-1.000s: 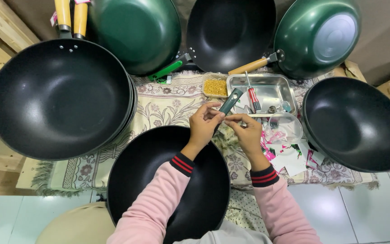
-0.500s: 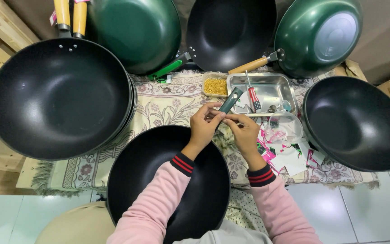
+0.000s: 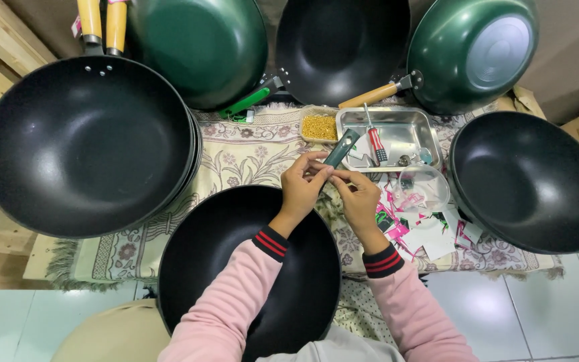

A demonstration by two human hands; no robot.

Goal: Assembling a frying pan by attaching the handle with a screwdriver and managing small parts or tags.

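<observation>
Both hands, left hand (image 3: pixel 303 186) and right hand (image 3: pixel 358 199), pinch a dark green handle (image 3: pixel 340 149) at the far rim of the black wok (image 3: pixel 236 268) in the lap, handle tip angled up toward the steel tray (image 3: pixel 403 131), apparently to line it up with the rim.

I am wearing pink sleeves (image 3: pixel 236 302) with black cuffs carrying red stripes. My hands are gripping a dark green handle (image 3: pixel 340 149). The wok (image 3: pixel 249 268) below them is showing matte black inside. Cloth (image 3: pixel 236 157) on the bench is showing a cream ground with a floral pattern. The tray (image 3: pixel 403 127) is reading silver; the screwdriver (image 3: pixel 374 137) in it is showing a red handle. The small box (image 3: pixel 320 126) is holding yellow-gold pieces. The upturned wok (image 3: pixel 477 53) is showing glossy green with a grey base.
</observation>
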